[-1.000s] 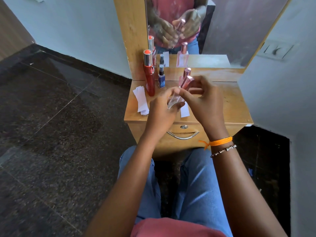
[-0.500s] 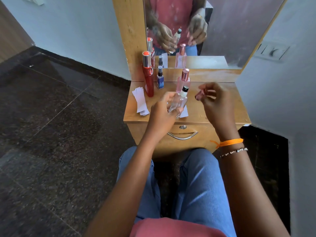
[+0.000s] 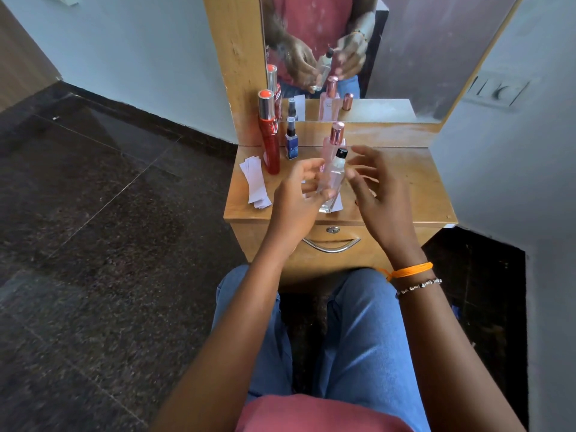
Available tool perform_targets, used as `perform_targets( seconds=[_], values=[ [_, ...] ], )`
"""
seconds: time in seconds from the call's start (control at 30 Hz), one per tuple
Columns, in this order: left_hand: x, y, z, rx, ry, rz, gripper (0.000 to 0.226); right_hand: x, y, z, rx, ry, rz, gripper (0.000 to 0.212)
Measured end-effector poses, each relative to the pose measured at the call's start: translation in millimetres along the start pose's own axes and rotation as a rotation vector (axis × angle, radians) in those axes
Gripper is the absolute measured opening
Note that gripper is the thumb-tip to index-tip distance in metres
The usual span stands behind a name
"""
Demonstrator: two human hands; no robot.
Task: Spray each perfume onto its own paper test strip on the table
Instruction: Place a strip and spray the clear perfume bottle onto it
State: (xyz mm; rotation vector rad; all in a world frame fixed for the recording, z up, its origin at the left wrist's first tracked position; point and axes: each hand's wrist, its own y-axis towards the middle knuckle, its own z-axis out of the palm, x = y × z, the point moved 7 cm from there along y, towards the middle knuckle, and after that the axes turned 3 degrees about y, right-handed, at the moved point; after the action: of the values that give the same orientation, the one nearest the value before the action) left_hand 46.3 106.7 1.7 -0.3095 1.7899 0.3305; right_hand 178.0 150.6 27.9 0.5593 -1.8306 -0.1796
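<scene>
Gripping the clear perfume bottle [image 3: 334, 179], left hand [image 3: 296, 198]; right hand [image 3: 378, 194] beside.

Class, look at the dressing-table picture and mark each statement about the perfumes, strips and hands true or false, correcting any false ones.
1. The left hand holds a clear bottle with its black sprayer uncovered. True.
2. The right hand grips the red bottle. False: the right hand's fingers are spread and hold nothing, and the red bottle stands alone by the mirror.
3. A pile of white paper strips lies at the table's left edge. True.
4. The small blue bottle lies on its side. False: it stands upright beside the red bottle.
5. The pink bottle still has its cap on. True.
</scene>
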Motion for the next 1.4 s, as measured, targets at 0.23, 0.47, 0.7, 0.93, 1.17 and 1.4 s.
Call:
perform_targets(
  seconds=[0.23,0.47,0.7,0.93,1.17,1.4],
  values=[
    [-5.4,3.2,-7.3,0.067,0.114,0.017,0.031,-1.6,4.8,13.8,0.106,0.022,0.029,0.028],
    [2.8,17.7,-20.3,-0.149,0.815,0.061,0.025,-5.5,4.4,6.8,0.094,0.006,0.067,0.046],
    [20.3,29.2,-3.4,-0.127,1.021,-0.113,0.036,1.9,4.2,9.3,0.113,0.030,0.055,0.048],
    [25.8,35.5,-2.7,-0.128,0.953,-0.170,0.041,-3.8,5.5,7.1,0.105,0.025,0.054,0.049],
    [25.5,38.9,2.8,-0.081,0.983,-0.167,0.047,-7.4,4.1,7.4,0.121,0.039,0.057,0.051],
    [23.5,34.7,-3.7,-0.163,0.827,-0.122,0.038,-5.0,3.5,7.7,0.138,0.081,0.064,0.050]
  ],
)
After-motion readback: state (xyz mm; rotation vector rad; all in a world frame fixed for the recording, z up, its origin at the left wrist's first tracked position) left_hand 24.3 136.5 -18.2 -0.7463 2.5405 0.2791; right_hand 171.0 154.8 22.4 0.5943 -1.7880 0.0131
